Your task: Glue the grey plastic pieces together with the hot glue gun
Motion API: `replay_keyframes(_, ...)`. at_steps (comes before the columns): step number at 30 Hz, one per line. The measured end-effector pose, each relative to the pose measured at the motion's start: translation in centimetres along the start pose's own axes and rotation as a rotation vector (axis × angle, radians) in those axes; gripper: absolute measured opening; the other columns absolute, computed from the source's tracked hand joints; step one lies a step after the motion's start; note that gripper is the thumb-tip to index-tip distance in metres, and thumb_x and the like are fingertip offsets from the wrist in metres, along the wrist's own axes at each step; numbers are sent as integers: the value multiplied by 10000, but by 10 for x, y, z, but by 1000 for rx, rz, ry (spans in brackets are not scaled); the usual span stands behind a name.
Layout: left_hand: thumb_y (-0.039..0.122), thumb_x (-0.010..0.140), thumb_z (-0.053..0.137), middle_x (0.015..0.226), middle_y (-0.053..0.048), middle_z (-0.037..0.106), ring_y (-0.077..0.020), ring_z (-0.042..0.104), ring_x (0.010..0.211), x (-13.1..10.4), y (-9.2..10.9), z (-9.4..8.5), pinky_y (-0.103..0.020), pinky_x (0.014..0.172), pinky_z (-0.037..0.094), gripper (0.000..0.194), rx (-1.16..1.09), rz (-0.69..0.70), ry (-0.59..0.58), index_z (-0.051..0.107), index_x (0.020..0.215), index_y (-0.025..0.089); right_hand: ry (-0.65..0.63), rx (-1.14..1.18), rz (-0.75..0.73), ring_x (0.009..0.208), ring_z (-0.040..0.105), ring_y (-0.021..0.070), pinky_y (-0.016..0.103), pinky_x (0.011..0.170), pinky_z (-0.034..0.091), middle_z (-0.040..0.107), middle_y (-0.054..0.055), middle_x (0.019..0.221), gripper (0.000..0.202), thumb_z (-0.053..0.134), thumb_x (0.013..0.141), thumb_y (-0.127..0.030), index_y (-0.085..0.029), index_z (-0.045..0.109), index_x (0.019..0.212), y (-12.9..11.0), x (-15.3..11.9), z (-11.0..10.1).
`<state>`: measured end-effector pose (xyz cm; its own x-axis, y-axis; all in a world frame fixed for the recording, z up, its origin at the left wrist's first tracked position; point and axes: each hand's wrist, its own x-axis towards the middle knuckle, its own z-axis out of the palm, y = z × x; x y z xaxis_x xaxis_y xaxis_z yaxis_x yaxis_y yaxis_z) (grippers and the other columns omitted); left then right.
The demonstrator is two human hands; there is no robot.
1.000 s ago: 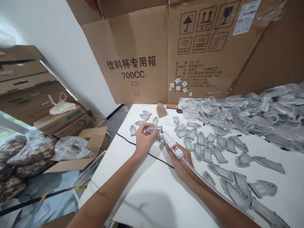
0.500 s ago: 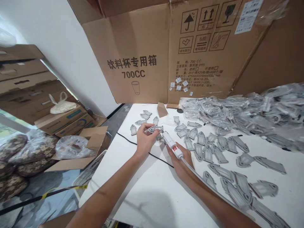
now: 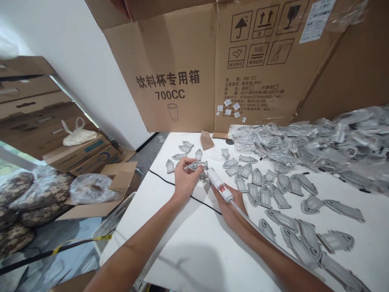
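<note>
My left hand (image 3: 185, 180) pinches a small grey plastic part (image 3: 197, 165), pointed at one end, between thumb and fingers. Wrapped round a white glue gun (image 3: 219, 184) with a red switch is my right hand (image 3: 229, 202); the gun's nose is beside the held part. Whether the two touch is too small to tell. A long translucent glue stick (image 3: 243, 213) trails from the gun's back along my right forearm. Similar grey parts (image 3: 257, 177) lie spread on the white table (image 3: 179, 247) to the right, and several more (image 3: 169, 165) lie beyond my left hand.
A black cable (image 3: 161, 177) crosses the table under my hands. Bagged grey parts (image 3: 304, 140) are heaped at the back right, before a large cardboard box (image 3: 182, 48). On the floor to the left stand an open carton (image 3: 121, 182) and camouflage-patterned bundles (image 3: 45, 198).
Almost nothing differs. Both hands keep their hold on the part and the glue gun, and the view has shifted very slightly.
</note>
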<state>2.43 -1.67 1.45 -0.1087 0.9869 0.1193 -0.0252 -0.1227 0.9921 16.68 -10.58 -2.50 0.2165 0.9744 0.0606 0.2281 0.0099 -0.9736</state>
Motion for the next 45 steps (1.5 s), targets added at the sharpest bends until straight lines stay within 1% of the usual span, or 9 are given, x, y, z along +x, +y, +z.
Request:
replay_keyframes(3, 348, 723, 870, 901, -12, 706, -165, 700, 735, 0, -2, 0, -334, 738, 621, 345, -5, 5, -4, 635, 936, 212, 9, 11, 0, 601, 318, 131, 277, 560, 266, 359, -74, 601, 511, 606, 954, -600, -247, 352, 685, 1, 1, 1)
replay_keyframes(18, 355, 721, 884, 948, -22, 704, -149, 673, 727, -1, -3, 0, -310, 710, 598, 347, 31, 24, 26, 653, 940, 216, 19, -19, -26, 597, 326, 131, 274, 545, 266, 380, -63, 595, 497, 596, 957, -578, -242, 368, 670, -1, 1, 0)
replay_keyframes(21, 351, 720, 884, 934, -19, 701, -144, 662, 711, -1, -3, 1, -292, 674, 577, 344, 40, 19, 32, 656, 940, 216, 29, -16, -36, 601, 328, 136, 279, 540, 265, 388, -57, 599, 487, 591, 955, -577, -242, 389, 665, 0, 2, 1)
replay_keyframes(27, 352, 732, 876, 930, -18, 680, -148, 660, 720, -2, -1, 1, -288, 673, 570, 336, 56, 29, 32, 650, 941, 216, 21, -12, -27, 609, 323, 134, 272, 553, 274, 360, -63, 606, 510, 594, 957, -586, -245, 344, 673, 0, 1, 1)
replay_keyframes(32, 394, 739, 869, 956, -23, 694, -166, 678, 722, 0, 0, 0, -271, 608, 520, 356, 56, 18, 33, 630, 944, 228, 13, -7, -43, 624, 317, 137, 277, 562, 271, 360, -61, 617, 499, 601, 958, -576, -242, 359, 677, 0, 0, 0)
replay_keyframes(36, 388, 744, 865, 979, -25, 706, -164, 674, 724, 0, 1, -1, -281, 637, 516, 342, 59, 38, 19, 630, 936, 232, 22, 26, -30, 623, 307, 138, 284, 563, 270, 355, -61, 613, 515, 607, 944, -605, -246, 358, 672, 0, 0, 1)
replay_keyframes(39, 369, 792, 835, 968, -24, 707, -174, 678, 781, 2, 1, -4, -292, 711, 532, 287, 102, 121, -36, 636, 951, 235, 38, 49, 54, 598, 335, 140, 290, 556, 294, 381, -54, 603, 519, 623, 910, -641, -248, 381, 670, -6, 1, -1)
replay_keyframes(42, 339, 874, 768, 986, -32, 694, -180, 672, 880, 7, 1, -11, -291, 785, 530, 196, 241, 303, -137, 650, 986, 229, 44, 0, 172, 594, 450, 167, 299, 563, 356, 495, -17, 612, 494, 628, 863, -662, -241, 469, 659, -16, 1, -5)
replay_keyframes(45, 302, 931, 702, 999, -33, 687, -176, 654, 916, 16, 1, -18, -281, 787, 516, 138, 384, 451, -234, 661, 1039, 226, 25, -74, 289, 636, 542, 200, 301, 567, 395, 582, 25, 641, 483, 612, 849, -653, -232, 534, 624, -23, 3, -10)
